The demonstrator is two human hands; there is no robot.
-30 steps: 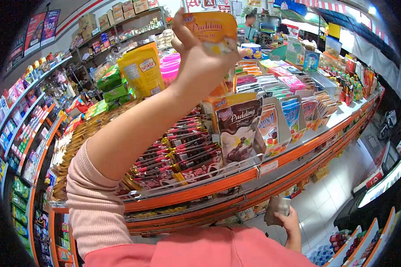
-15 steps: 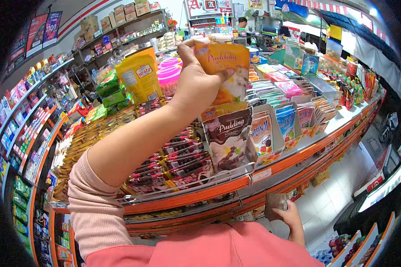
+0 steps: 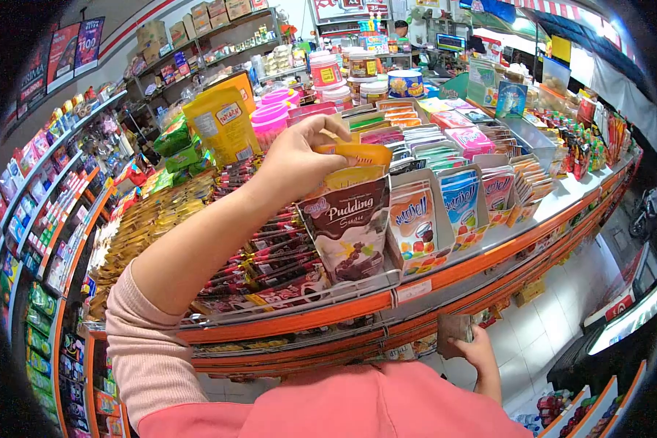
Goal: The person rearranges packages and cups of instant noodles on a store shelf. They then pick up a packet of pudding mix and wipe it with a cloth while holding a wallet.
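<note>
My left hand (image 3: 303, 157) is closed on the top of an orange pudding pouch (image 3: 366, 154), pinching it between thumb and fingers. Most of that pouch is hidden, its lower part down behind a dark brown pudding pouch (image 3: 347, 230) that stands upright at the shelf front. Another yellow-orange pouch edge (image 3: 350, 177) shows between the two. Low at the right, beside the shelf, my right hand (image 3: 482, 352) grips a flat brown object (image 3: 452, 334) that looks like a wallet.
Nutrijell packets (image 3: 414, 223) stand in boxes right of the pudding. Dark red sachets (image 3: 270, 274) fill the shelf to the left. A yellow popcorn bag (image 3: 223, 125) and plastic tubs (image 3: 327, 73) stand behind. A wire rail (image 3: 343, 290) edges the shelf. Another person (image 3: 401, 29) is far back.
My left hand has lowered the orange pouch from above the display to behind the brown pouch. My right hand still holds the flat brown object. The view has shifted slightly.
</note>
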